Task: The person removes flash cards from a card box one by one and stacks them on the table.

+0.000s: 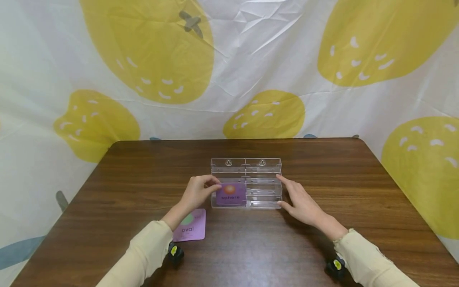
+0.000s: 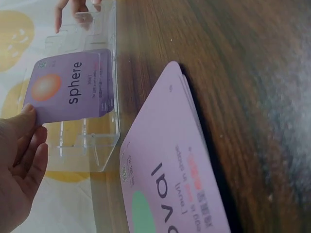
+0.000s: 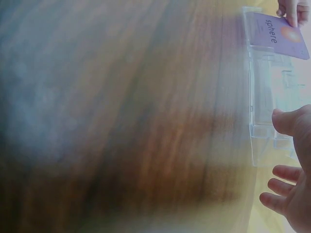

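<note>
A clear plastic rack [image 1: 263,192] with two columns of stepped pockets stands on the table. In its front left pocket sits a purple card printed "sphere" [image 1: 230,194]; the left wrist view suggests more than one card there. My left hand [image 1: 201,191] pinches the card's upper left corner between thumb and fingers. At the rack's right side is my right hand [image 1: 300,199], its fingers extended and its thumb near the front corner. The right wrist view shows that hand [image 3: 296,170] with fingers spread, holding nothing.
A small stack of pinkish-purple cards, the top one printed "oval" [image 1: 195,233], lies left of the rack, partly behind my left wrist. The brown wooden table [image 1: 251,247] reaches back to a hanging cloth with yellow fruit shapes [image 1: 265,115].
</note>
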Demonstrator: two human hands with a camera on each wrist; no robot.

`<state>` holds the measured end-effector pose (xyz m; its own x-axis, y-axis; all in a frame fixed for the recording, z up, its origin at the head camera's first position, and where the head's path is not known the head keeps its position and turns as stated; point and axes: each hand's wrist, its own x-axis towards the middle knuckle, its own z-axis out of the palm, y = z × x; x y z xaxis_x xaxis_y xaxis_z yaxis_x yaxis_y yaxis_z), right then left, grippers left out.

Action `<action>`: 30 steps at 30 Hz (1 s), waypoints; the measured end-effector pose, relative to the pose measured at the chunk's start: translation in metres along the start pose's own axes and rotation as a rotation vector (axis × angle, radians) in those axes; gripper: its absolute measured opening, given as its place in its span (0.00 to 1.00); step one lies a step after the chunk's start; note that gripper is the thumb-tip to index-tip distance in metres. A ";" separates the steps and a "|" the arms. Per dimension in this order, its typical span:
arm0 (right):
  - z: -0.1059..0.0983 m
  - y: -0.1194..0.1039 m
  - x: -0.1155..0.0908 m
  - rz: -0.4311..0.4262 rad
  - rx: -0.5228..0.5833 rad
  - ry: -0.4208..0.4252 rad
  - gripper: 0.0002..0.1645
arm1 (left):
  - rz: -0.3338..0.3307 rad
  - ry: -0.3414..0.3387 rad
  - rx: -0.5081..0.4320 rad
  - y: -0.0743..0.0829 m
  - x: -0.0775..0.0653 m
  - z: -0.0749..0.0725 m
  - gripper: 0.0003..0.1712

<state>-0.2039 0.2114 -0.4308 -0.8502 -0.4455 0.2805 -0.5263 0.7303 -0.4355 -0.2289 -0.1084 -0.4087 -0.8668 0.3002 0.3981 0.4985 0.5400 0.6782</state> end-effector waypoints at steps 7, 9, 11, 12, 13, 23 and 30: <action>0.000 0.001 0.000 -0.008 -0.004 0.005 0.47 | 0.021 0.038 0.033 -0.002 0.001 -0.001 0.04; 0.000 0.001 0.000 -0.007 -0.003 0.002 0.47 | 0.028 0.052 0.031 -0.002 0.002 0.000 0.05; 0.000 0.001 0.000 -0.005 -0.001 0.000 0.47 | 0.024 0.066 0.013 -0.002 0.002 0.000 0.05; 0.000 0.001 0.000 -0.004 -0.001 -0.001 0.47 | 0.020 0.072 0.001 -0.002 0.003 -0.001 0.05; 0.000 0.000 0.000 -0.003 0.000 -0.002 0.47 | 0.014 0.078 -0.015 -0.002 0.003 -0.001 0.05; 0.000 0.000 0.000 -0.003 0.003 -0.003 0.47 | -0.082 0.125 -0.192 0.005 0.008 -0.008 0.04; 0.000 0.000 0.000 -0.005 0.002 -0.004 0.46 | -0.130 0.156 -0.231 0.008 0.009 -0.012 0.06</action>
<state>-0.2037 0.2112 -0.4307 -0.8478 -0.4509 0.2791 -0.5303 0.7273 -0.4357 -0.2328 -0.1106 -0.3927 -0.9203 0.1061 0.3765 0.3881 0.3678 0.8450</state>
